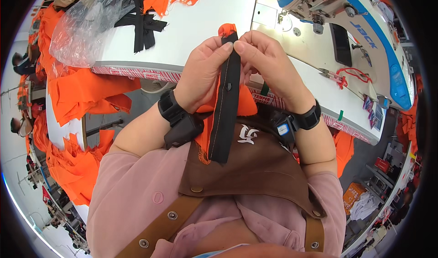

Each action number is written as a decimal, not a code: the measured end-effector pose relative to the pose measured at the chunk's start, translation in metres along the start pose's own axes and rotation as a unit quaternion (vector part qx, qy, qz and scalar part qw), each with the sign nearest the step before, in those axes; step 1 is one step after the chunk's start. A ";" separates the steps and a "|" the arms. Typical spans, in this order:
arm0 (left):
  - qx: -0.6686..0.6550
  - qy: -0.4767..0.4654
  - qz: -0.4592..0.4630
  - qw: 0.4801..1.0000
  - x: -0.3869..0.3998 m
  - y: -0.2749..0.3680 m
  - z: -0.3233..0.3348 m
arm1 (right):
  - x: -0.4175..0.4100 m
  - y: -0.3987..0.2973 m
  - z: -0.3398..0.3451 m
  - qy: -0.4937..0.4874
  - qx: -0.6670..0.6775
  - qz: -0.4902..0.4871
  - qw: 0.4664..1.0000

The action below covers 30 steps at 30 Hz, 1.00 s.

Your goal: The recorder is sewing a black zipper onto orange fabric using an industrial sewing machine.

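A black zipper, its slider showing midway down, is stitched along an orange fabric piece. Near its upper end my left hand pinches it with thumb on top. Opposite, my right hand grips the same end between thumb and fingers, the thumb tips almost touching. A folded bit of orange cloth pokes out above both hands. The lower end of the zipper hangs over the brown apron. Parts of the orange piece are hidden behind the zipper and fingers.
A Jack sewing machine stands at the right, with a black phone and thread snips by it. Black zippers, a clear plastic bag and orange fabric lie at the left. The white table's edge crosses before me.
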<state>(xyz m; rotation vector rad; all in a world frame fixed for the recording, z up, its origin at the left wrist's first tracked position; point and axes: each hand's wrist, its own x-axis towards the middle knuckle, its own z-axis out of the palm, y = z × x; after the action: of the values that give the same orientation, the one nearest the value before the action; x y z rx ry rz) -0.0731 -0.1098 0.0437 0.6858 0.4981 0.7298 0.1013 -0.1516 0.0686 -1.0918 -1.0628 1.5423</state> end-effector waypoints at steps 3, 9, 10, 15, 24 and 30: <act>0.005 -0.005 0.002 1.000 -0.001 -0.001 -0.001 | 0.001 0.002 -0.004 -0.001 -0.017 0.011 1.000; 0.102 -0.034 -0.023 0.994 0.001 0.001 -0.010 | 0.002 0.008 -0.012 -0.015 0.004 0.033 0.999; 0.108 -0.027 -0.014 0.994 0.001 0.000 -0.010 | 0.002 0.009 -0.013 -0.007 -0.004 0.038 0.999; 0.116 -0.019 0.008 0.993 0.003 -0.002 -0.009 | 0.000 0.009 -0.011 0.026 -0.031 -0.015 0.999; 0.172 0.004 0.042 0.984 0.000 -0.006 -0.009 | -0.002 0.004 -0.008 0.075 -0.135 -0.028 0.988; 0.552 0.098 0.231 0.795 -0.017 -0.004 -0.040 | -0.002 -0.004 -0.007 0.063 -0.099 -0.045 0.992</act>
<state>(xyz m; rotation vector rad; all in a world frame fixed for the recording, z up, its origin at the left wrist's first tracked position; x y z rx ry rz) -0.1073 -0.1091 0.0164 1.8983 0.9827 0.9465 0.1096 -0.1515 0.0711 -1.2418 -1.1796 1.2988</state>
